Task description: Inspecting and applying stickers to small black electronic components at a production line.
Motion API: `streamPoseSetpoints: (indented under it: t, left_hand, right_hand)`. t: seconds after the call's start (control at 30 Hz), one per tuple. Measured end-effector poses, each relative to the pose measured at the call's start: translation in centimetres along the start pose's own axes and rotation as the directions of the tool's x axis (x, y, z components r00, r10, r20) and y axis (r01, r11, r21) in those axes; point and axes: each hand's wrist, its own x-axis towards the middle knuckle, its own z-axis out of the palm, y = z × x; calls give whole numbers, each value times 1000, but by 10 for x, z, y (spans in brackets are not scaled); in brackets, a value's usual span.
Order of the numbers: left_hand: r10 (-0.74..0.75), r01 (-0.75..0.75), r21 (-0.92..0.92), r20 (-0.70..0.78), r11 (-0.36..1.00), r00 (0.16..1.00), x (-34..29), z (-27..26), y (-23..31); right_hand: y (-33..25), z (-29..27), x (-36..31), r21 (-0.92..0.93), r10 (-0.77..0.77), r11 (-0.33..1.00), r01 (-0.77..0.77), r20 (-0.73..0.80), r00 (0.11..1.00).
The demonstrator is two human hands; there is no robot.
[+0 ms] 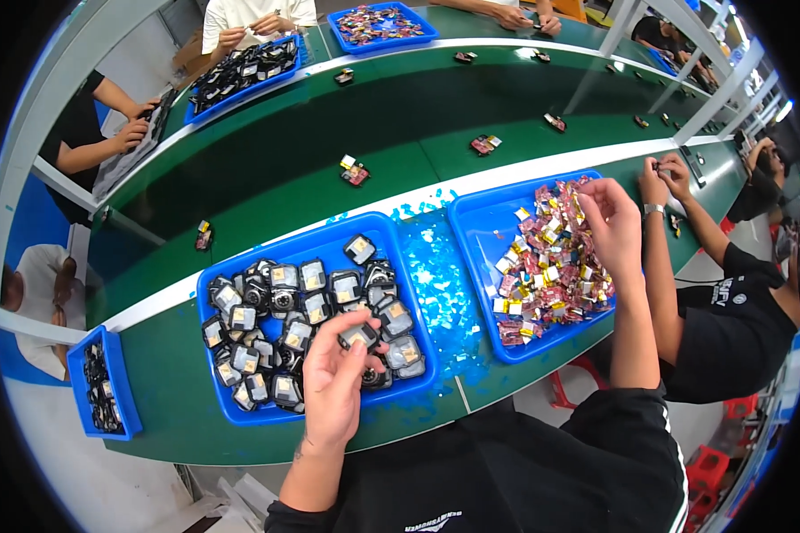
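Note:
My left hand (331,391) holds a small black casing (359,336) with a pale clear-covered face between thumb and fingers. It is above the near right part of a blue tray (320,233), where many similar casings (284,276) lie heaped. Over the far right of a second blue tray (482,302) hovers my right hand (615,226), its fingers bent and thumb close to them. Whatever those fingertips may pinch is too small or hidden to tell. Beneath them lies a pile of small red circuit boards (551,258) with silver and yellow parts.
Blue film scraps (440,293) litter the green table between the trays. Beyond a white rail (418,200), boards such as this one (354,171) lie along a dark green belt (267,160). A smaller blue tray (133,413) stands at far left. Co-workers' hands (667,178) are close on the right.

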Motion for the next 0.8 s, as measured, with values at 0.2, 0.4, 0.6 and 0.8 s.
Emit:
streamPoseSetpoints:
  t: [0.2, 0.4, 0.6, 0.8]
  left_hand:
    - [261, -368, 532, 268, 762, 927, 38, 33, 4]
    - [314, -455, 651, 329, 607, 890, 42, 54, 6]
    - [181, -298, 564, 255, 770, 950, 36, 35, 3]
    - [159, -213, 371, 169, 904, 973, 35, 23, -5]
  right_hand:
    - [-62, 29, -37, 575, 73, 782, -243, 303, 950]
    - [-109, 76, -73, 770, -55, 582, -261, 358, 932]
    - [-121, 92, -77, 622, -163, 780, -74, 315, 935]
    - [-119, 86, -86, 408, -436, 853, 326, 215, 874]
